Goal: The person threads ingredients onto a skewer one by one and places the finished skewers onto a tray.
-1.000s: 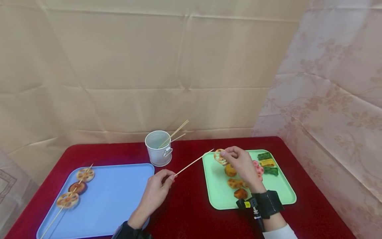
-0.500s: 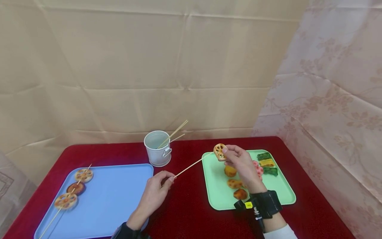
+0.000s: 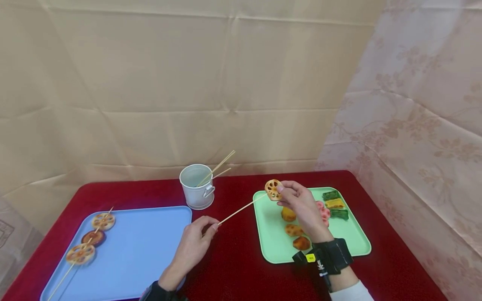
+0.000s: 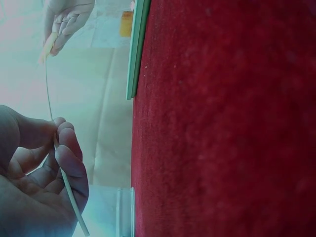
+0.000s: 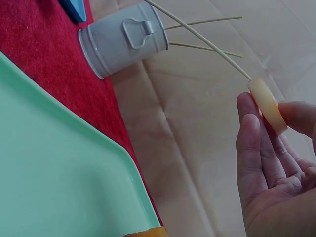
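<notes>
Creased beige cloth (image 3: pixel 169 83) pretty much fills the upper frame, fold lines and all. Pale pinkish floral fabric (image 3: pixel 425 125) hangs down the right side, whitish cloth (image 3: pixel 15 255) peeks in lower left, and the surface (image 3: pixel 229 267) is deep red, kinda velvety.

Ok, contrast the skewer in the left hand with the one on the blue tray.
The held skewer is pinched in the left hand; the tray skewer lies on the blue tray. The held skewer looks bare up to the lotus slice at its tip; the tray skewer carries three food pieces. Both are thin and pale.
</notes>
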Tool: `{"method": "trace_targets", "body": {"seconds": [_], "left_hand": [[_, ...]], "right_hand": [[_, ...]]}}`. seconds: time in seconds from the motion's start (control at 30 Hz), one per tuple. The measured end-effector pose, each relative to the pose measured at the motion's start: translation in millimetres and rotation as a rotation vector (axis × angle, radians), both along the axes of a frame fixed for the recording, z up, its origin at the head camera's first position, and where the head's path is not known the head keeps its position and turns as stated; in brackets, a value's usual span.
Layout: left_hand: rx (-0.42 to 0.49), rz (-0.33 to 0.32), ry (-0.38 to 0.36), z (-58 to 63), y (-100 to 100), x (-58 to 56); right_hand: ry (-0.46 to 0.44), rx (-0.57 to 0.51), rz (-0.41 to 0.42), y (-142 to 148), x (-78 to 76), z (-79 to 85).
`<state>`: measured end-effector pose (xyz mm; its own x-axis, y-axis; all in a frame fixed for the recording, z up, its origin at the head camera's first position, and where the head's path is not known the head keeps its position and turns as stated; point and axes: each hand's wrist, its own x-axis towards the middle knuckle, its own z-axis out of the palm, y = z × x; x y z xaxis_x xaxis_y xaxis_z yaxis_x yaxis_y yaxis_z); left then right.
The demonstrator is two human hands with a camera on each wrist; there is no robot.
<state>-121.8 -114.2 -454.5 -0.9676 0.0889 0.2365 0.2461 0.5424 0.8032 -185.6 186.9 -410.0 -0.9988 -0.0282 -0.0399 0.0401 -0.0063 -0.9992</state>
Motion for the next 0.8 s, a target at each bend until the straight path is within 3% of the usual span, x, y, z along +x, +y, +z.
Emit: {"method": "trace_targets", "body": {"seconds": [0.47,0.8], "left_hand": [[-0.01,0.004,0.034,0.1,0.1,0.1],[-0.008,0.011,0.016,0.1,0.4,1.4]], "right_hand": [[0.024,0.087,0.035,-2.4,2.9,2.9],[0.022,0.097,0.043,-6.6,6.1,1.0]]}}
